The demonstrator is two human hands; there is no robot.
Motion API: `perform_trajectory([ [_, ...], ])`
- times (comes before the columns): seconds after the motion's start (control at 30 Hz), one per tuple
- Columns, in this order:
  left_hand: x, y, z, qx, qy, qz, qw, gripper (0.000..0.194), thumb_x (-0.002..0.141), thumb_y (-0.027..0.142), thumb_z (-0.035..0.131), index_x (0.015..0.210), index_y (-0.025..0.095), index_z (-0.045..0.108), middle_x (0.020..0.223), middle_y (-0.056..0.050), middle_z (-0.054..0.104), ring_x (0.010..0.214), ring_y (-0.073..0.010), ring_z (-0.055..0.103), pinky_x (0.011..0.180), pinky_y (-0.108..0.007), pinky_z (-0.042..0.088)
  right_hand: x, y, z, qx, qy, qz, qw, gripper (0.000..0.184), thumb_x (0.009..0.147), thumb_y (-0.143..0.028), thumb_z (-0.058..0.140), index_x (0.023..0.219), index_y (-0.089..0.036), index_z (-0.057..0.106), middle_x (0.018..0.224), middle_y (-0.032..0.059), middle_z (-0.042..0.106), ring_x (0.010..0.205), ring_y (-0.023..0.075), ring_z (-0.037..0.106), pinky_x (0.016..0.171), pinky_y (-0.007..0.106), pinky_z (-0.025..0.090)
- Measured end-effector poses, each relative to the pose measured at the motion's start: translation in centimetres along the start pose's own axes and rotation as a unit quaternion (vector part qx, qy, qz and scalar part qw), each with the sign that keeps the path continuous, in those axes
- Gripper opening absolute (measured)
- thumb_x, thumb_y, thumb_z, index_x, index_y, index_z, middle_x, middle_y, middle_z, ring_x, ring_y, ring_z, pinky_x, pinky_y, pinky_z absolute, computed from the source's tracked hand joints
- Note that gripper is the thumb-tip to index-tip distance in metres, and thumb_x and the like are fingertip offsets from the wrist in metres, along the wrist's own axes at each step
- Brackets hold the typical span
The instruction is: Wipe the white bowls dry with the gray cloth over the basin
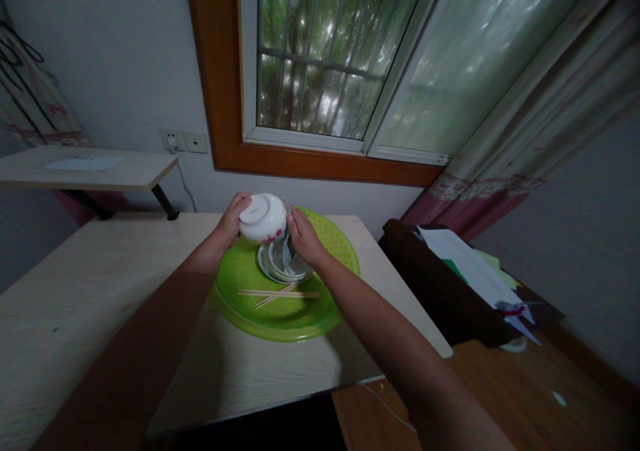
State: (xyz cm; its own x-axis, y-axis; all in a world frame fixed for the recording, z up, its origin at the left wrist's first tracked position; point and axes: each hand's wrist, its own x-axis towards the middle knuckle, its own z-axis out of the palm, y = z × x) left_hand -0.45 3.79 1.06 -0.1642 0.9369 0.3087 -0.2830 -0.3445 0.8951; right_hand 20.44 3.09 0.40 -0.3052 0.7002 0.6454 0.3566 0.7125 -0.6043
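Observation:
My left hand (233, 218) is wrapped round the side of a white bowl (260, 219), which is tipped over so its base and foot ring show. A pink floral mark sits near the bowl's rim. My right hand (303, 236) is closed at the bowl's other side on a thin grey-blue cloth (287, 254); its lower end hangs down. Beneath both hands, a stack of white bowls (273, 264) stands on a round green plastic tray (300, 328). In front of the stack, several wooden chopsticks (277, 294) lie crossed. The bowl's inside is hidden.
The tray rests on a pale wooden table (175, 364). A raised shelf (140, 171) stands at the left, near a wall socket (195, 142). Behind is a window (325, 64) with a wooden frame. A dark brown chair or sofa (425, 278) with papers (470, 264) stands at the right.

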Motion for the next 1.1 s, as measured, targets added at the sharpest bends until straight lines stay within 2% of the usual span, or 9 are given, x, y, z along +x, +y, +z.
perform_trajectory([
  [0.2,0.14,-0.10,-0.11,0.007,0.000,-0.002,1.000,0.035,0.075,0.047,0.071,0.095,0.020,0.059,0.087,0.001,0.060,0.080,-0.0157,0.057,0.071,-0.026,0.046,0.04,-0.12,0.06,-0.012,0.002,-0.005,1.000,0.062,0.107,-0.058,0.025,0.144,-0.020,0.056,0.135,0.0142,0.065,0.128,0.0255,0.058,0.115,0.045,0.043],
  [0.37,0.34,-0.40,-0.23,0.011,0.000,0.006,1.000,0.034,0.075,0.046,0.070,0.093,0.020,0.059,0.086,0.000,0.059,0.079,-0.0158,0.057,0.071,-0.026,0.046,0.00,0.10,0.36,-0.022,0.010,-0.001,1.000,0.064,0.106,-0.058,0.025,0.144,-0.016,0.056,0.136,0.0169,0.064,0.129,0.0273,0.057,0.117,0.047,0.042],
  [0.53,0.45,-0.62,-0.33,0.010,-0.004,0.001,1.000,0.035,0.075,0.047,0.071,0.096,0.021,0.059,0.086,0.000,0.060,0.078,-0.0158,0.057,0.068,-0.026,0.046,0.09,0.31,0.58,-0.003,0.026,-0.006,1.000,0.057,0.106,-0.054,0.029,0.144,-0.020,0.056,0.136,0.0138,0.065,0.127,0.0258,0.059,0.116,0.046,0.043],
  [0.67,0.42,-0.45,-0.30,0.010,-0.002,0.008,1.000,0.036,0.074,0.046,0.071,0.097,0.021,0.060,0.088,0.000,0.061,0.078,-0.0157,0.058,0.069,-0.027,0.046,0.20,0.18,0.60,0.019,0.014,-0.020,1.000,0.055,0.106,-0.052,0.031,0.143,-0.020,0.056,0.141,0.0131,0.064,0.131,0.0251,0.058,0.118,0.045,0.042],
  [1.1,0.58,-0.82,-0.49,0.002,-0.013,0.008,1.000,0.032,0.076,0.047,0.069,0.092,0.021,0.058,0.088,0.000,0.060,0.080,-0.0168,0.057,0.075,-0.029,0.047,-0.06,-0.34,0.27,0.048,0.001,0.018,0.999,0.064,0.104,-0.064,0.033,0.147,-0.021,0.054,0.148,0.0118,0.059,0.139,0.0228,0.052,0.123,0.042,0.035],
])
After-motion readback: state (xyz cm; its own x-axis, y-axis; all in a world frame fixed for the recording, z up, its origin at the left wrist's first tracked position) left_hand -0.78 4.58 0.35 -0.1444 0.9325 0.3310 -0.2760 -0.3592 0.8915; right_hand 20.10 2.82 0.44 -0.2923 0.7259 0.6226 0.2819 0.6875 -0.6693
